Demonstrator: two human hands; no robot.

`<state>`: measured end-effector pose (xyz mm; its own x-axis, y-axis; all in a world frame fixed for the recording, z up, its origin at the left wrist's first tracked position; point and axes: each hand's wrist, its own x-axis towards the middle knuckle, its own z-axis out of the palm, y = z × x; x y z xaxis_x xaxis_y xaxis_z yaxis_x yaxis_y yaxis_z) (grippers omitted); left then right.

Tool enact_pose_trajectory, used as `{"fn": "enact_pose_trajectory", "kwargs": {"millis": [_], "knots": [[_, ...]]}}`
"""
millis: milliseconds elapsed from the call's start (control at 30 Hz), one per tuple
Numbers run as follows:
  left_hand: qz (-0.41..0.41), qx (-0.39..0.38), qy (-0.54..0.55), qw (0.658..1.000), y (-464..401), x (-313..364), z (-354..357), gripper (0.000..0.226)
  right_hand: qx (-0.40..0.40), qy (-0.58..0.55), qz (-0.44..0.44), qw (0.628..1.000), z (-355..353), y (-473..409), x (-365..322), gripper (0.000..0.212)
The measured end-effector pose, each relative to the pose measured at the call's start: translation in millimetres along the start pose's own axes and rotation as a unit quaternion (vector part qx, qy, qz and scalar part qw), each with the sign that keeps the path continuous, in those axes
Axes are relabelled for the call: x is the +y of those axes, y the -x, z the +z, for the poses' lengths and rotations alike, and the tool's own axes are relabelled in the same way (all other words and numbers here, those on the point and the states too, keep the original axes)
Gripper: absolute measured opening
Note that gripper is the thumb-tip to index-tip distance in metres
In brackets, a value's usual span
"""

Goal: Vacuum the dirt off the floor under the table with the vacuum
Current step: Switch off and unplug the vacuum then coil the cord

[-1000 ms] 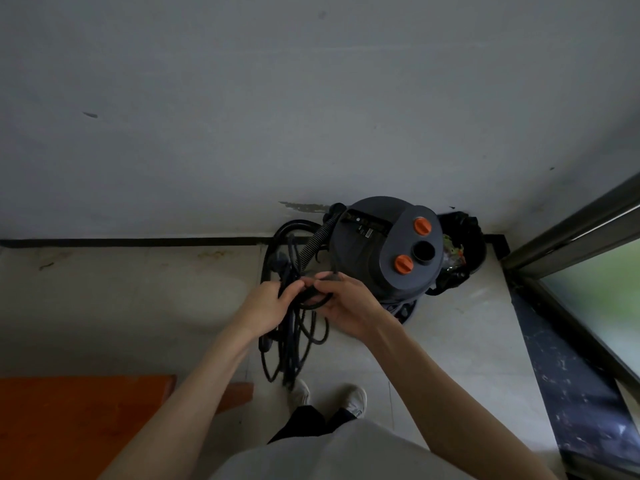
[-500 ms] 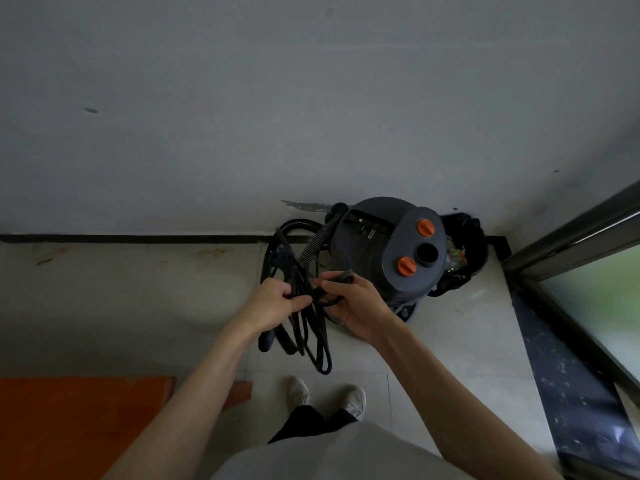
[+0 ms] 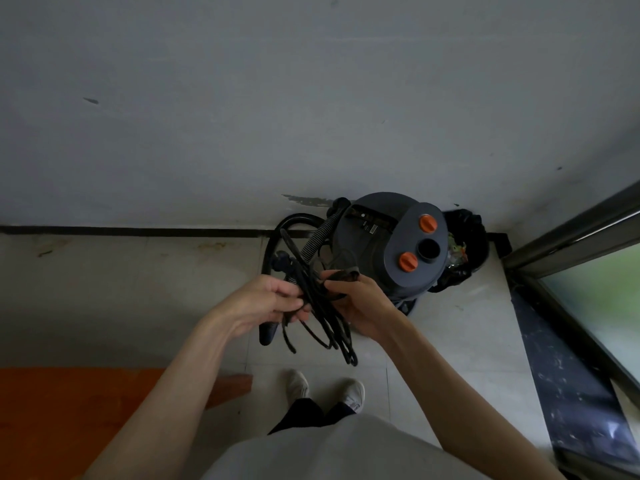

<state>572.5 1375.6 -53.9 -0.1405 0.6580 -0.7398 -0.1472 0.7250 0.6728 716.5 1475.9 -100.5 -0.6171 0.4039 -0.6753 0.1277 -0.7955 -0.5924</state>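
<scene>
Left hand [image 3: 266,303] curled round a bundle of black cord [image 3: 325,323], right hand [image 3: 360,303] pinching a loop of it just beside, loops hanging below both. Vacuum [image 3: 388,247] upright on the floor [image 3: 138,299] against the wall [image 3: 277,98], just past the hands, hose [image 3: 317,239] running off its left side. Orange table [image 3: 69,410] at lower left, black bin [image 3: 467,244] behind the vacuum.

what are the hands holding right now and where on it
Both grip the bundled black power cord: left hand around its middle, right hand pinching a loop near its top.
</scene>
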Motion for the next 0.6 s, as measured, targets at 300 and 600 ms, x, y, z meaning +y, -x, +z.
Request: {"fn": "enact_pose_trajectory", "kwargs": {"millis": [300,600], "knots": [[0.008,0.088,-0.045,0.995,10.6,15.9,5.5,0.016,-0.013,-0.068,0.021,0.997,2.9,1.2,5.8,0.021],[0.042,0.059,-0.067,0.995,16.4,18.0,7.7,0.016,-0.014,-0.045,0.036,0.998,7.3,2.1,6.2,0.018]]}}
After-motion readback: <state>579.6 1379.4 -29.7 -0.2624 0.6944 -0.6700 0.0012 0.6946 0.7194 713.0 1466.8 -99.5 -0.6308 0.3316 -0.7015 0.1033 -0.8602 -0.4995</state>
